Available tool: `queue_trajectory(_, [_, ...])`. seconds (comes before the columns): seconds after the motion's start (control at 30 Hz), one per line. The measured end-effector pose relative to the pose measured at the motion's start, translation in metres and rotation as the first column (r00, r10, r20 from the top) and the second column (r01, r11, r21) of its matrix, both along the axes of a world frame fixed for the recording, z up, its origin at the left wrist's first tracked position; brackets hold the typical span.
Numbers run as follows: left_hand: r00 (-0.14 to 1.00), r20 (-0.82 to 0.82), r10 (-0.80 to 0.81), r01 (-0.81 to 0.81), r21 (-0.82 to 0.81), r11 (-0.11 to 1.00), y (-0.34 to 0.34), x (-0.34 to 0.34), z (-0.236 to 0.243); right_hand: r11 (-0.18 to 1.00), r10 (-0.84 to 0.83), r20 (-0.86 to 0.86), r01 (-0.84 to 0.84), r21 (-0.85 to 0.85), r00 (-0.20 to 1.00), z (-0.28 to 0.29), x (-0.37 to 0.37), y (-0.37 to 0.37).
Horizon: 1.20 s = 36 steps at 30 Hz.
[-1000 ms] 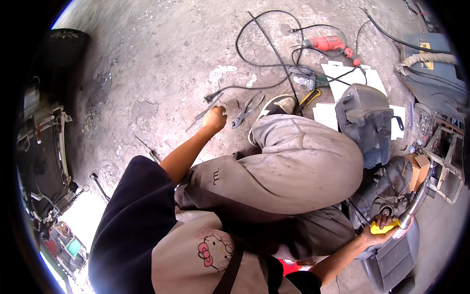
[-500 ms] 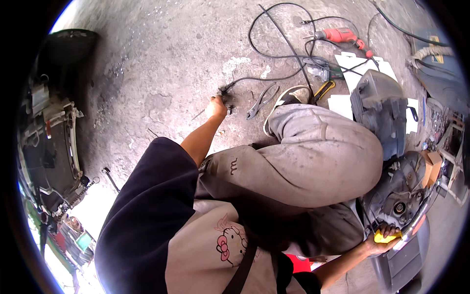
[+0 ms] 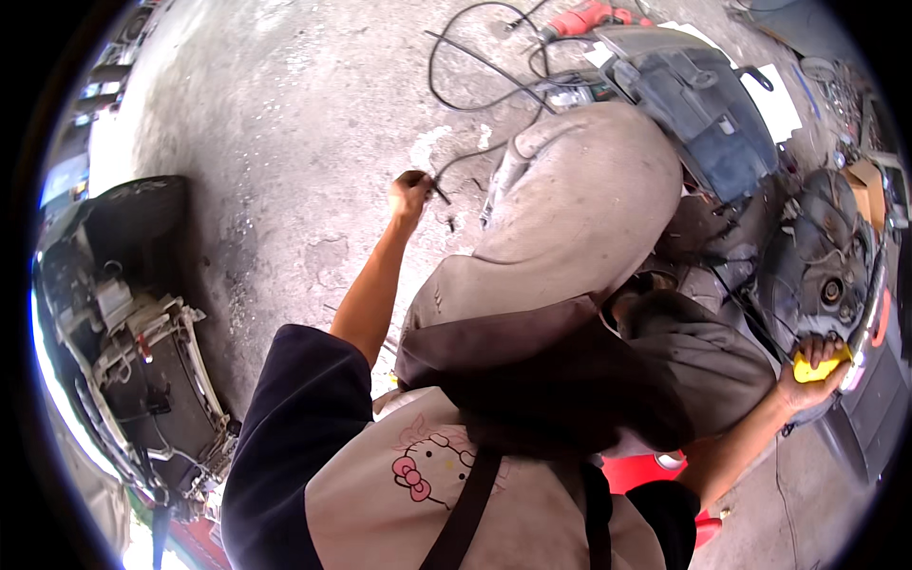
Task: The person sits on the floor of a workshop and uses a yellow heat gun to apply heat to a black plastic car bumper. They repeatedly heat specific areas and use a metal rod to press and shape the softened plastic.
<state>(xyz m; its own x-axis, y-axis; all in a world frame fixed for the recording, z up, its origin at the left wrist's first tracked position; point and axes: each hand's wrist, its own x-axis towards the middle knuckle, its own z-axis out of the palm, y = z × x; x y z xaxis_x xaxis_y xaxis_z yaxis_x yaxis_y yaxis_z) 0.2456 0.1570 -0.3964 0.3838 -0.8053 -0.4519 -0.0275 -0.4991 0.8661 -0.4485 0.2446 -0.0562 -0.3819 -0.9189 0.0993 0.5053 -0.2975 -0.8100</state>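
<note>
The head view shows the right hand point(image 3: 806, 380) down low, fingers wrapped on a yellow sponge point(image 3: 821, 367) pressed on a dark vehicle part point(image 3: 825, 275). The sponge looks soft, light and squashy, best held across its back. Farther out, the left hand point(image 3: 410, 195) pinches a thin black cable point(image 3: 475, 157) on the concrete floor point(image 3: 285, 142). It looks bendy.

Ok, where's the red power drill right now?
The red power drill lies on the concrete floor at the top of the head view, right of centre, beside the looping black cable and above the person's raised knee.
</note>
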Motion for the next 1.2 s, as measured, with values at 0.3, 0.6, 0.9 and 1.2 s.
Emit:
queue_trajectory(0.3, [0.833,0.428,-0.352,0.250,0.277,0.928,-0.002,0.040,-0.098,0.998,-0.040,0.075,0.043,-0.036,0.996,0.004,0.022,-0.023])
queue_trajectory(0.6, [0.947,0.320,0.003,0.122,-0.372,0.920,-0.116,-0.112,0.266,0.969,-0.192,0.143,0.210,-0.126,0.971,-0.007,0.011,0.022])
queue_trajectory(0.9, [0.048,0.647,-0.761,0.977,-0.188,-0.098,-0.097,-0.314,0.301,0.971,-0.158,0.241,0.195,-0.137,0.957,-0.005,0.021,0.008])
queue_trajectory(1.2, [-0.136,0.613,-0.779,0.892,0.417,0.172,-0.087,-0.383,-0.030,0.967,-0.152,0.313,0.207,-0.150,0.937,0.000,0.042,-0.016])
